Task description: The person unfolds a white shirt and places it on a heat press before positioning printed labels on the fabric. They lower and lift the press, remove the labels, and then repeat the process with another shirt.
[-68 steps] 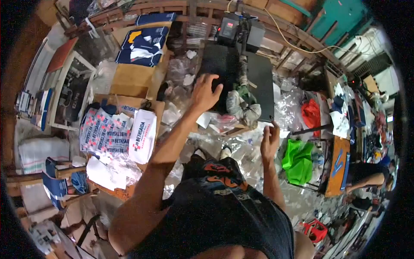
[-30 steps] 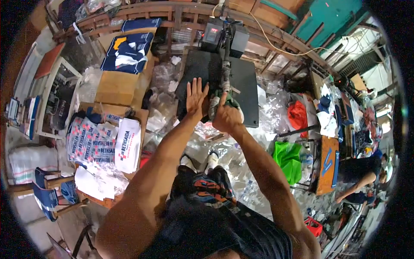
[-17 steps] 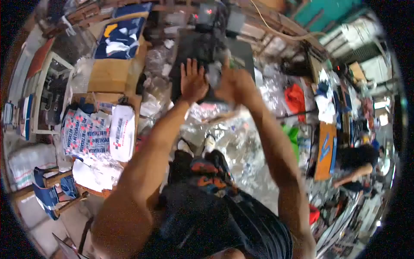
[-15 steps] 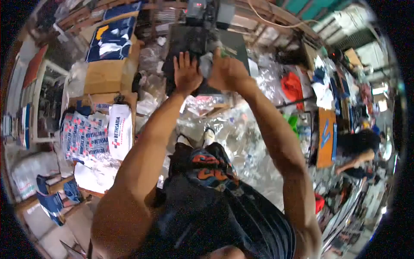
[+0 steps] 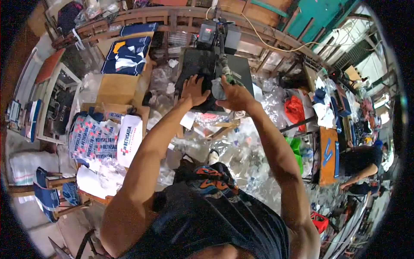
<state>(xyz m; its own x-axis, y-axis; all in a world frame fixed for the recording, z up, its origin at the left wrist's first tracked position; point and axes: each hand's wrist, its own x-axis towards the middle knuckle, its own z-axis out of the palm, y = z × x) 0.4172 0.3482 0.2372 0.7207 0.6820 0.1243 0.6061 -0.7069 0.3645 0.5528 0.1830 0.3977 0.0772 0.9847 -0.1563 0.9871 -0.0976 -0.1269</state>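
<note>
My left hand point(image 5: 195, 91) rests with fingers spread on a black cloth point(image 5: 197, 65) that lies over a dark, flat work surface point(image 5: 241, 69). Close to its right, my right hand point(image 5: 236, 96) is open, thumb apart, its fingers at the edge of a grey, rounded piece point(image 5: 218, 90). Just beyond the right fingertips, a jointed arm point(image 5: 225, 64) with a greenish part comes down from a dark machine point(image 5: 208, 33) with a lit red display.
Stacked navy pieces point(image 5: 125, 54) lie on a cardboard box point(image 5: 118, 88) at left, with printed BETHSAIDA bags point(image 5: 92, 138) nearer. Clear plastic litters the floor point(image 5: 250, 149). A red bundle point(image 5: 294, 108) and an orange board point(image 5: 328, 157) stand right; another person point(image 5: 362, 164) works beyond.
My right hand has gone from a closed grip near the machine's arm to open and lower beside the grey piece. My left hand's fingers have turned rightward on the cloth. The view has shifted.
</note>
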